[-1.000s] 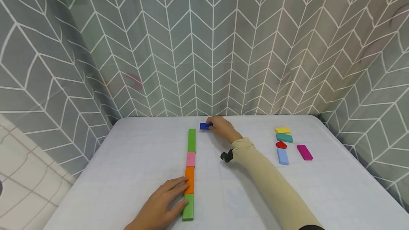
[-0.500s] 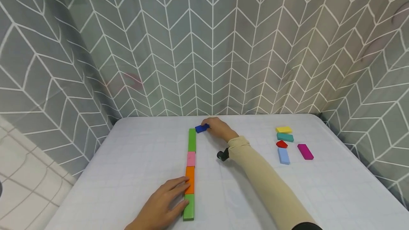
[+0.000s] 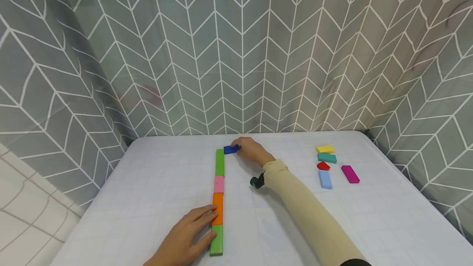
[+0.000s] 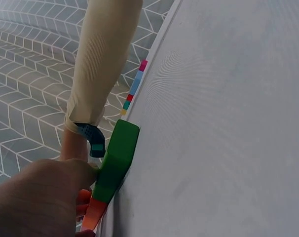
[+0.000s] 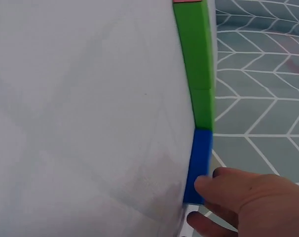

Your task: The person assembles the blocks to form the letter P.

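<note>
In the head view, a line of blocks runs away from the person: a near green block (image 3: 216, 240), an orange block (image 3: 218, 207), a pink block (image 3: 219, 184) and a far green stretch (image 3: 219, 162). My right hand (image 3: 251, 151) pinches a blue block (image 3: 230, 150) at the line's far right corner. In the right wrist view, the blue block's end meets the green one, with the thumb pressed on it. My left hand (image 3: 186, 235) lies along the line's left side, its fingertips touching the orange and near green blocks.
On the right of the white table (image 3: 281, 233) lie a yellow block (image 3: 325, 149), a teal block (image 3: 327, 158), a red piece (image 3: 323, 166), a light blue block (image 3: 325, 179) and a magenta block (image 3: 350, 174). A patterned curtain (image 3: 236, 52) stands behind the table.
My right hand has moved left with the blue block, from a gap beside the far green block to contact with it. The blue block tilted, then straightened somewhat. My left hand stays put.
</note>
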Available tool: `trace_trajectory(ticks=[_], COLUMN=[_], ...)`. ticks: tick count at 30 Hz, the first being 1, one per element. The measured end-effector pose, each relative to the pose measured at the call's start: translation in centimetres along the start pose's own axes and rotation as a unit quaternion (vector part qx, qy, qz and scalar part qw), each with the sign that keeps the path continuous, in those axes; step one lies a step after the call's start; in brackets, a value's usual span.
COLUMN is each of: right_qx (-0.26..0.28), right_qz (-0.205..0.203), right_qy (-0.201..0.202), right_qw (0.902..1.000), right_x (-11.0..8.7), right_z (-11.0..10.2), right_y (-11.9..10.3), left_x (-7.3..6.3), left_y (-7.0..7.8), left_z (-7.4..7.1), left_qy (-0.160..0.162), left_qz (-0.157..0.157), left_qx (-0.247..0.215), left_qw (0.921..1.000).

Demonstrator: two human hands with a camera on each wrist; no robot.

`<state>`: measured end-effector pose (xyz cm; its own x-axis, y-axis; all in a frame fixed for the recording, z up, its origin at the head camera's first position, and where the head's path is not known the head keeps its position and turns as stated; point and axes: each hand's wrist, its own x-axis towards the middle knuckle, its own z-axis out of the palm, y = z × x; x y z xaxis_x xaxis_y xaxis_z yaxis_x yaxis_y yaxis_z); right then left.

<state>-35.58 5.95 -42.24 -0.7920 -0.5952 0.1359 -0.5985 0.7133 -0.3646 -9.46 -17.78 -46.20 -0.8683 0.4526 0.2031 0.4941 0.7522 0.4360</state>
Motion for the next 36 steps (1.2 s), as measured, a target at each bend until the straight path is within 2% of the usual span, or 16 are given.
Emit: trace_trajectory(ticks=[5,11,15,18,22,27,32,36], right_qx=[0.011,-0.023,-0.038,-0.026,-0.011,-0.043,-0.050,-0.038], right_qz=[-0.002,-0.008,0.037,0.087,0.177,0.272,0.324,0.344], right_qy=[0.023,0.043,0.056,0.080,0.123,0.148,0.158,0.181], right_qw=[0.9997,0.9988,0.9970,0.9926,0.9764,0.9500,0.9315,0.9204], right_x=[-1.4,-4.1,-7.1,-9.6,-12.8,-15.5,-17.1,-17.9], right_z=[-1.3,-4.4,-6.3,-7.6,-8.8,-8.9,-8.3,-7.7], right_y=[0.6,2.9,5.5,7.8,10.8,13.4,14.3,14.5], left_x=[0.1,-0.2,-0.2,-0.2,-0.1,-0.2,-0.1,-0.1], left_y=[-0.2,-0.1,-0.1,0.0,0.1,-0.1,-0.1,-0.1], left_z=[0.2,0.1,0.1,0.2,0.3,0.3,0.4,0.5], left_qy=[0.001,0.021,0.029,0.023,0.017,0.019,0.023,0.024], left_qz=[0.004,-0.004,-0.006,-0.008,-0.005,0.005,0.014,0.010], left_qx=[0.015,0.030,0.034,0.032,0.022,0.020,0.017,0.020], left_qw=[0.9999,0.9993,0.9990,0.9992,0.9996,0.9996,0.9995,0.9994])
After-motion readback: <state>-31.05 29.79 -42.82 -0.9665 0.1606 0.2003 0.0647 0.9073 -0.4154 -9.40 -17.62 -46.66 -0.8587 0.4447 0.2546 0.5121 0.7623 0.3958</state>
